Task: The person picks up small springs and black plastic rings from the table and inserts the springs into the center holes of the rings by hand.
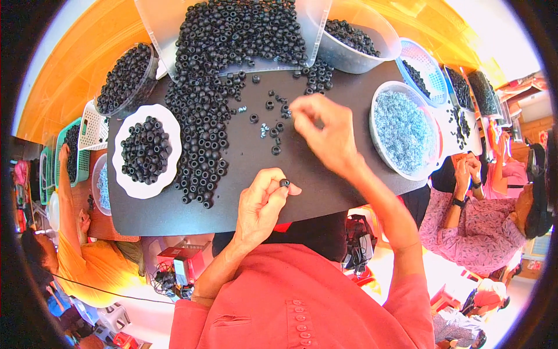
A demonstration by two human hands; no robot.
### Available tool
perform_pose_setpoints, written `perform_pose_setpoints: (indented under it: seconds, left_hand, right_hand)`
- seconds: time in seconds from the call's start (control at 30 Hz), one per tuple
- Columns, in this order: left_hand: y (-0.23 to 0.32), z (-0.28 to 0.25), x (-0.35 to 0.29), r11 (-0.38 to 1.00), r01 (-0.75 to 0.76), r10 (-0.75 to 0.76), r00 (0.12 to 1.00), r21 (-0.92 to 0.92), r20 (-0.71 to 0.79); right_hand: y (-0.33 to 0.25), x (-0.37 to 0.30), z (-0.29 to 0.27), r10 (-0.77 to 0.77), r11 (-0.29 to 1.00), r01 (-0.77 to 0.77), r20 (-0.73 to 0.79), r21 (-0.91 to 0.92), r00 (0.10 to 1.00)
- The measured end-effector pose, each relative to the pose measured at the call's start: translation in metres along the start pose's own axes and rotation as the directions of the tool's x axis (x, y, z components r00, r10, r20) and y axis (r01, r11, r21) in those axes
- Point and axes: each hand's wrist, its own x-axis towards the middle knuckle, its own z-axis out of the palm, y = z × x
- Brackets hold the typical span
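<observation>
In the head view, the left hand (260, 202) grips one hollow black plastic cap (284, 182) between thumb and fingers, above the table's near edge. The right hand (326, 129) is curled over the dark tabletop (343, 195); whether its fingers grasp anything, I cannot tell. Just beside its fingertips lie loose black caps (275, 150) and small clear pieces (264, 130).

A long heap of black caps (200, 145) spills from a translucent bin (322, 29) at the far edge and lies between the left hand and a scalloped white plate (170, 174) piled with more. A round tub (431, 164) of clear bluish pieces stands right of the right forearm. Beyond are a translucent tub (354, 63) of caps, a blue perforated basket (440, 72) and, at the far left, a clear tub (152, 68) of caps. Co-workers sit on either side, one in a yellow top (102, 273), another in a patterned pink one (474, 232).
</observation>
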Motion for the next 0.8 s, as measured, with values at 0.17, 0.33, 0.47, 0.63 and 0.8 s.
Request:
perform_pose_setpoints:
  seconds: [0.17,0.33,0.47,0.63,0.8]
  left_hand:
    - [-0.004,0.003,0.004,0.99,-0.038,0.032,0.998,-0.136,-0.046]
    - [-0.001,-0.001,0.002,0.993,0.04,-0.042,0.999,-0.112,-0.021]
    - [-0.003,-0.003,0.001,0.99,0.059,-0.058,0.998,-0.131,0.012]
    - [-0.009,-0.007,0.003,0.947,0.011,-0.019,1.0,-0.321,-0.021]
    - [-0.014,-0.009,0.006,0.873,0.003,-0.053,0.995,-0.487,-0.09]
  right_hand:
    - [0.037,0.062,-0.005,-0.053,0.951,0.125,0.248,-0.282,0.967]
    - [0.033,0.078,0.011,0.001,0.823,0.254,0.449,-0.508,0.894]
    - [0.034,0.078,0.011,-0.003,0.768,0.292,0.453,-0.57,0.891]
    - [0.005,0.053,-0.001,-0.021,0.964,0.121,0.384,-0.238,0.923]
    - [-0.021,-0.004,0.002,0.009,0.999,-0.029,0.421,0.041,0.907]
